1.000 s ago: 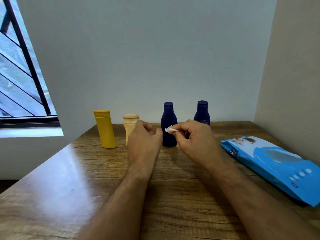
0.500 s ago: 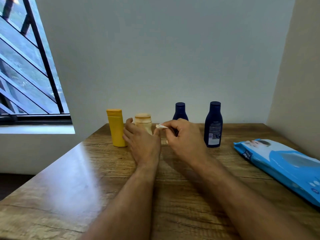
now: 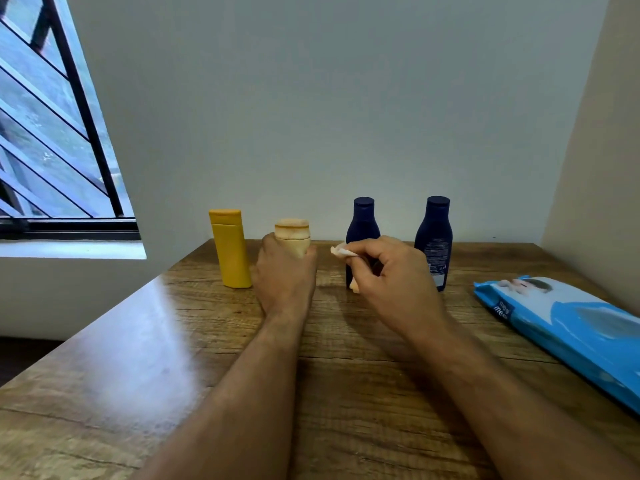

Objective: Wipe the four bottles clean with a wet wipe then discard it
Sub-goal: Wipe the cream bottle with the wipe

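We count 4 bottles upright in a row near the far edge of the wooden table [image 3: 145,344], close to the wall: a yellow bottle [image 3: 230,249] at the left end, then a beige bottle [image 3: 292,235], then 2 dark blue bottles, the left blue bottle [image 3: 362,220] and the right blue bottle [image 3: 434,233]. Our left hand [image 3: 282,275] wraps the lower body of the beige bottle, fingers curled round it, cap showing above the knuckles; the bottle stands just beside the yellow one. Our right hand [image 3: 391,271] pinches a small crumpled wet wipe [image 3: 341,251] between thumb and fingers, the white edge poking out toward the beige bottle, not touching it. That hand sits in front of the left blue bottle and hides its lower half. A blue wipes pack [image 3: 568,327] lies flat on the right side of the table, well apart from the bottles. A barred window [image 3: 52,133] shows at far left.
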`<state>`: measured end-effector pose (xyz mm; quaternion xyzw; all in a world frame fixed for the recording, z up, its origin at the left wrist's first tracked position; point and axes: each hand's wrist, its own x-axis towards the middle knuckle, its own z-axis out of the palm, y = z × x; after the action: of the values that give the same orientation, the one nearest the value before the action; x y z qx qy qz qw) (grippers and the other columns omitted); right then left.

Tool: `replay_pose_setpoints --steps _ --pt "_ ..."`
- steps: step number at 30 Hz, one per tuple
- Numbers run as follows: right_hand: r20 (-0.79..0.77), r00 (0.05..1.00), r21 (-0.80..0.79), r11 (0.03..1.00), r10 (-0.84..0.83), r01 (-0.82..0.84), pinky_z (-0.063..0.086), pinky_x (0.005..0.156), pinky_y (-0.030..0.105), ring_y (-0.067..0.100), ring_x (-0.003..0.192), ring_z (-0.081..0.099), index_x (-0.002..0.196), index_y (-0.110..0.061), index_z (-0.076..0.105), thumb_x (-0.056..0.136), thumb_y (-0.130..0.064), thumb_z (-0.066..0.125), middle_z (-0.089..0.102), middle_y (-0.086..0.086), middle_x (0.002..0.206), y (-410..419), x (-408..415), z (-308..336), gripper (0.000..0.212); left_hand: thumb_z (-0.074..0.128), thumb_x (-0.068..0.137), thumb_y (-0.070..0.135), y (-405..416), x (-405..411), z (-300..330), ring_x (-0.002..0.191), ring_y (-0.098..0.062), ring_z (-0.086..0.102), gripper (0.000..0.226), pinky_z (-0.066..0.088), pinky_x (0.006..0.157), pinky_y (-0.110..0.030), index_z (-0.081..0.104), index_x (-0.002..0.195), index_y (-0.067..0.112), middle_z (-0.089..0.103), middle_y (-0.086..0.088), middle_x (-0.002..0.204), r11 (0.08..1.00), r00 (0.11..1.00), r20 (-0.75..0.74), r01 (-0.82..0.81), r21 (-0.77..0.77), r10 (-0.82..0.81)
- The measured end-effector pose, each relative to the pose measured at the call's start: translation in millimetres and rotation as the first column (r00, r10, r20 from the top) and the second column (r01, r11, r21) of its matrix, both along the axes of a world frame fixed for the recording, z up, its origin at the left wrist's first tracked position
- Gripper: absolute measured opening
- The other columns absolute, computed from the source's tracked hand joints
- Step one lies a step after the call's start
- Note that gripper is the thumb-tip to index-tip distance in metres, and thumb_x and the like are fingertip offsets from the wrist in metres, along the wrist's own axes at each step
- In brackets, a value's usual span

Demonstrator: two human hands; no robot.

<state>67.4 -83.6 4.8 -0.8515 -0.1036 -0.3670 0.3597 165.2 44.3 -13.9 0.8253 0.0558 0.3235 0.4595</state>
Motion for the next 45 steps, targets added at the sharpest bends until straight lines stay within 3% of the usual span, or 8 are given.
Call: replay_pose_setpoints --steps 6,9,12,16,25,32,40,45 --pt "0.104 0.994 0.038 0.999 -0.029 0.025 0.042 0.071 0.004 -0.003 0.083 0.056 0.112 -0.028 0.072 0.094 -0.022 0.065 0.062 -0.016 0.088 -3 -11 9 0.020 0.074 0.075 0.063 -3 -32 13 0.099 -0.018 0.065 0.062 0.056 0.085 -0.047 0.055 0.124 0.028 0.067 0.007 0.110 0.995 0.978 0.182 0.099 0.015 -0.100" --pt "0.166 0.985 0.052 0.998 -0.043 0.035 0.042 0.069 0.006 -0.001 0.080 0.058 0.110 -0.027 0.073 0.093 -0.020 0.066 0.062 -0.017 0.085 -7 -18 15 0.019 0.081 0.076 0.053 -2 -46 20 0.091 -0.009 0.066 0.054 0.058 0.074 -0.031 0.057 0.119 0.030 0.068 0.011 0.103 0.945 0.932 0.246 0.302 -0.122 -0.266" --pt "0.211 0.976 0.058 0.998 -0.051 0.040 0.043 0.068 0.005 0.000 0.082 0.058 0.111 -0.024 0.072 0.094 -0.017 0.064 0.063 -0.014 0.089 -10 -23 17 0.021 0.085 0.079 0.035 -1 -54 26 0.090 -0.004 0.070 0.046 0.055 0.068 -0.019 0.060 0.117 0.028 0.071 0.007 0.103 0.723 0.802 0.263 0.598 -0.346 -0.537" --pt "0.269 0.962 0.069 0.997 -0.053 0.035 0.044 0.066 0.007 0.004 0.079 0.060 0.113 -0.024 0.072 0.094 -0.016 0.063 0.064 -0.011 0.093 -16 -26 18 0.023 0.087 0.073 0.030 -4 -52 27 0.092 -0.025 0.071 0.055 0.059 0.077 -0.043 0.061 0.121 0.022 0.074 -0.008 0.108 0.367 0.607 0.318 0.737 -0.568 -0.728" --pt "0.299 0.952 -0.034 0.996 -0.071 0.085 0.043 0.069 0.004 -0.005 0.079 0.055 0.116 -0.021 0.071 0.094 -0.017 0.062 0.062 -0.009 0.095 -20 -19 14 0.025 0.072 0.088 0.038 -14 -50 24 0.110 -0.035 0.064 0.049 0.051 0.096 -0.058 0.061 0.131 0.017 0.068 -0.020 0.127 0.162 0.422 0.325 0.786 -0.597 -0.846" --pt "0.352 0.931 -0.102 0.984 -0.101 0.145 0.041 0.070 0.001 -0.001 0.078 0.054 0.115 -0.019 0.072 0.092 -0.017 0.065 0.064 -0.006 0.094 -23 -19 14 0.025 0.070 0.089 0.025 -15 -53 30 0.105 -0.029 0.068 0.055 0.059 0.085 -0.046 0.054 0.139 0.009 0.069 -0.018 0.125 0.073 0.413 0.419 0.776 -0.626 -0.809" --pt "0.314 0.942 -0.120 0.979 -0.118 0.162 0.039 0.067 0.005 -0.001 0.074 0.050 0.115 -0.022 0.073 0.092 -0.021 0.065 0.055 -0.014 0.091 -25 -18 13 0.024 0.048 0.099 0.055 -18 -55 28 0.111 -0.031 0.065 0.061 0.045 0.109 -0.055 0.062 0.134 0.007 0.068 -0.019 0.121 0.034 0.402 0.319 0.666 -0.746 -0.859" --pt "0.182 0.981 -0.245 0.964 -0.062 0.107 0.042 0.062 0.010 0.003 0.070 0.053 0.120 -0.022 0.070 0.091 -0.023 0.065 0.059 -0.011 0.090 -25 -21 11 0.030 0.055 0.094 0.048 -16 -55 31 0.106 -0.031 0.066 0.066 0.054 0.098 -0.049 0.051 0.144 0.006 0.064 -0.026 0.125 -0.035 0.425 0.400 0.649 -0.760 -0.812"
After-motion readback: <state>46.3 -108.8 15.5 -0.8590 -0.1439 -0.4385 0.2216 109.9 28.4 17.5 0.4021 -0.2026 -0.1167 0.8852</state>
